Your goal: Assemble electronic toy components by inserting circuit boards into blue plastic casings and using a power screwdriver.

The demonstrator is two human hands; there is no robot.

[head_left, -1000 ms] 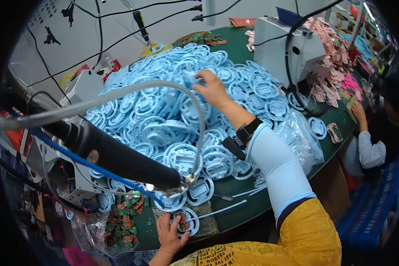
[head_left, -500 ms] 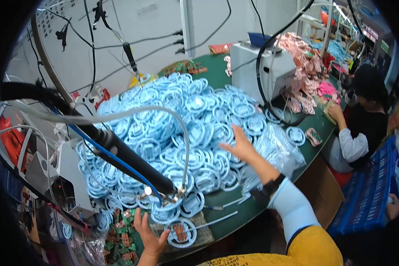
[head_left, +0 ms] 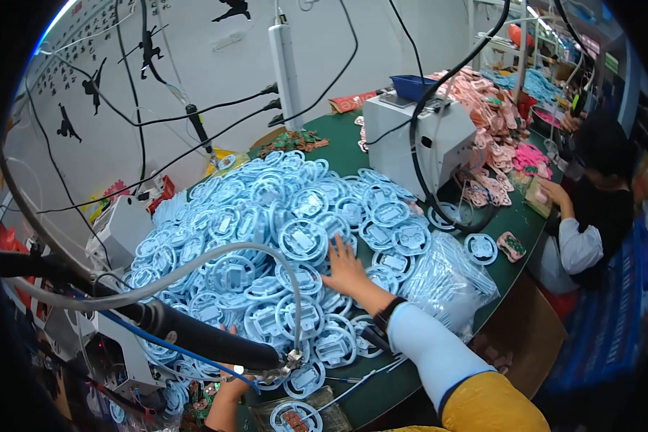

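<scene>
My right hand (head_left: 347, 272) reaches onto a big heap of light-blue round plastic parts (head_left: 230, 223), fingers spread and touching the parts near its right side. My left hand (head_left: 230, 389) is at the near edge of the heap, partly hidden behind a black jointed tube (head_left: 201, 335). Its fingertips show stretched out beyond the tube, and I see nothing held. Just right of that hand, a light-blue ring part with a brown circuit board (head_left: 295, 417) lies on a dark flat block (head_left: 335, 410). A thin pale stick (head_left: 360, 381) runs from it.
A clear bag of pale-blue pieces (head_left: 446, 281) sits right of the heap. Behind are a grey box machine (head_left: 417, 144) and pink parts (head_left: 482, 108). A hanging soldering iron (head_left: 198, 126) and cables cross above. At right, a co-worker (head_left: 597, 187) sits by the green table (head_left: 511, 252).
My view has tilted up. My right hand has come down onto the heap, and my left hand has moved forward behind the black tube, away from beside the ring part with the circuit board.
</scene>
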